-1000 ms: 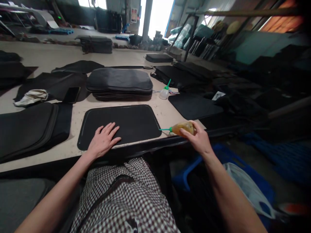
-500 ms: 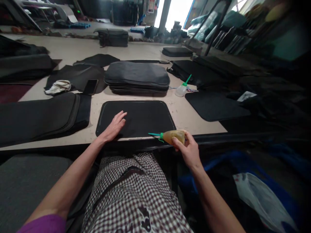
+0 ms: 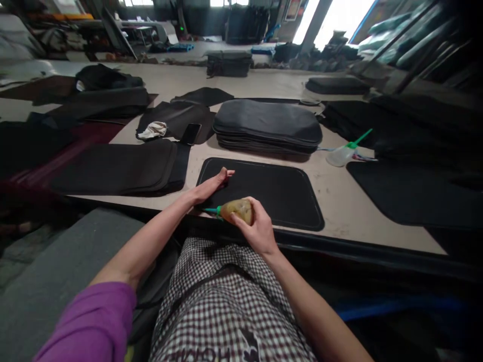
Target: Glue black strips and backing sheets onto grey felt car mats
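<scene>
Pale and scuffed, the work surface carries a flat black mat at its near edge. The left hand lies released on the mat's near left corner, fingers stretched out flat. Just right of that wrist, the right hand is closed around an amber squeeze bottle, whose green nozzle points left over the mat's near edge. Beyond both hands sits a stack of mats. Farther right of the right hand lies a clear bottle; beyond the left hand, a phone.
</scene>
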A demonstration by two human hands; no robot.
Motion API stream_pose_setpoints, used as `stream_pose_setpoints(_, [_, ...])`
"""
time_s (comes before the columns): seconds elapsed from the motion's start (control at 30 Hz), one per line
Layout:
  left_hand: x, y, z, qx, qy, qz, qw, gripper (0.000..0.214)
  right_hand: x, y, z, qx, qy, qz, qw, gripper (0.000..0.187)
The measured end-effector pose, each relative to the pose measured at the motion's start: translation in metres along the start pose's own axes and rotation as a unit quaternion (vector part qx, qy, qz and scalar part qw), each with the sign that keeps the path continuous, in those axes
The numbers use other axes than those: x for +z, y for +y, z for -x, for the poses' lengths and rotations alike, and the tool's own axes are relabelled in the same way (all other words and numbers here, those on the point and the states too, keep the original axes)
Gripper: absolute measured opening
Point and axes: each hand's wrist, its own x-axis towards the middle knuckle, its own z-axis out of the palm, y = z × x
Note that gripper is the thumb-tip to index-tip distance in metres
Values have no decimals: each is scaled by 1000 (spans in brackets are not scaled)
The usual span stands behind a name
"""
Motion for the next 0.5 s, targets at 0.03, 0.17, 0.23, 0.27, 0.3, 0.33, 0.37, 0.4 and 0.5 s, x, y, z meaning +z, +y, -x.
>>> stream_pose_setpoints(0.03, [-2,1,-1,-8,1,12,1000,90,8,-3,-4,-16,-6,1,1000,45])
stream_pose_setpoints(0.17, [-6,6,-3,-28,7,28,999,87,26,-11,-17,-58,-18,16,998,40])
stream_pose_setpoints(0.23, [-6,6,-4,-28,6,19,999,85,22,-10,-20,-60,-1,36,998,41])
stream_pose_setpoints(0.27, [-5,5,-4,-26,5,14,1000,84,16,-7,-21,-54,11,46,997,42])
stream_pose_setpoints(0.3, [-5,4,-4,-23,3,8,1000,84,7,-3,-21,-43,21,52,997,43])
stream_pose_setpoints(0.33, [-5,4,-4,-18,3,4,1000,83,-4,3,-20,-25,31,49,998,46])
stream_pose_setpoints(0.37, [-5,3,-4,-14,4,2,1000,83,-18,11,-17,1,40,36,999,49])
stream_pose_setpoints(0.4, [-5,2,-4,-10,8,0,1000,82,-35,20,-13,32,48,13,998,52])
stream_pose_setpoints(0.5, [-4,-1,-4,5,28,-20,999,77,-95,49,4,132,78,-88,984,52])
